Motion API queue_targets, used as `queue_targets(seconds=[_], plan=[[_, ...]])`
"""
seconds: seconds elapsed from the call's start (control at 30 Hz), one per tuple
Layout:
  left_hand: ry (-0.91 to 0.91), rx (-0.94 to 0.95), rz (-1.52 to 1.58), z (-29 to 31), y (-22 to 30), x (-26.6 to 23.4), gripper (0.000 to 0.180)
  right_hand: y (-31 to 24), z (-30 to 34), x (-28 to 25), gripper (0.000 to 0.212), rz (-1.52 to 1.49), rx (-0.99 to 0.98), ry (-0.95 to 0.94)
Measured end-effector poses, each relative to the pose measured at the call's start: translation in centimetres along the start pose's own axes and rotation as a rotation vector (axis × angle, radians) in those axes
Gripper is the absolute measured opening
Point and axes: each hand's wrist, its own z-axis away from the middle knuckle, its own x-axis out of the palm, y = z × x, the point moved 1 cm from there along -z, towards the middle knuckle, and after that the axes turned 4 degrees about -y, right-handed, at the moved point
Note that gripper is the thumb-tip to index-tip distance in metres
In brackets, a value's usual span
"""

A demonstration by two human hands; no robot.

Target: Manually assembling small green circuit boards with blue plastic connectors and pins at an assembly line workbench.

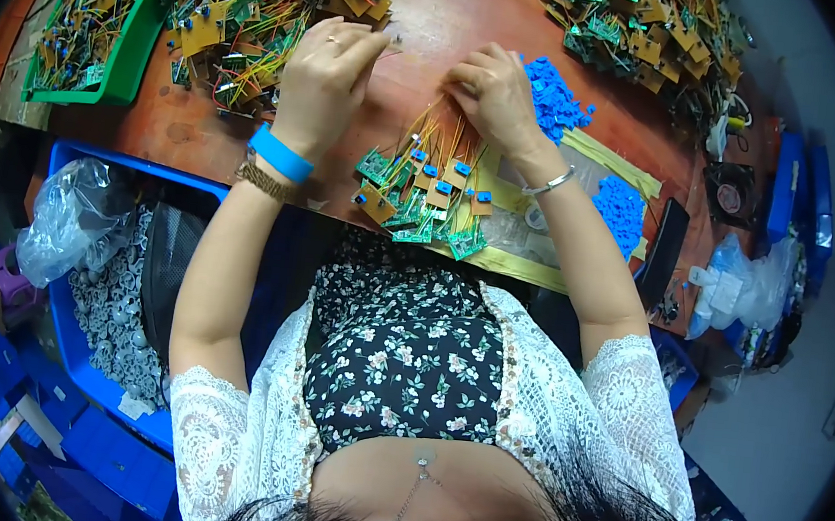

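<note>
A: Where's room, from the view's centre?
B: Twelve o'clock: bare table (pixel 430 9) runs between the left hand (pixel 328 66) and right hand (pixel 497 92), then on between left pile (pixel 201 31) and right pile (pixel 647 48).
A: What's in the way?
B: Left pile at eleven (the left hand hides part), right pile at one, blue bits (pixel 556 98) just beside the right hand. Boards (pixel 442 196) and their wires (pixel 430 126) crowd the near end.
A: Ten?
B: A smaller bare patch, between tray (pixel 131 57) and left wrist (pixel 304 137).

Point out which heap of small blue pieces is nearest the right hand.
The upper heap, just beside the right hand; the other heap lies lower in the picture, beside the right forearm.
</note>
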Motion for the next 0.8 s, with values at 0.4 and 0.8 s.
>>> queue_targets(seconds=[0.4,0.8], plan=[[-0.231,-0.277,-0.320,3.5,5.4,0.7,0.009,-0.2,-0.3,-0.5,0.010,0.089,-0.014,-0.132],[-0.307,-0.458,0.050,5.2,5.6,0.9,0.018,-1.1,-0.8,0.5,0.009,-0.116,0.169,0.010]])
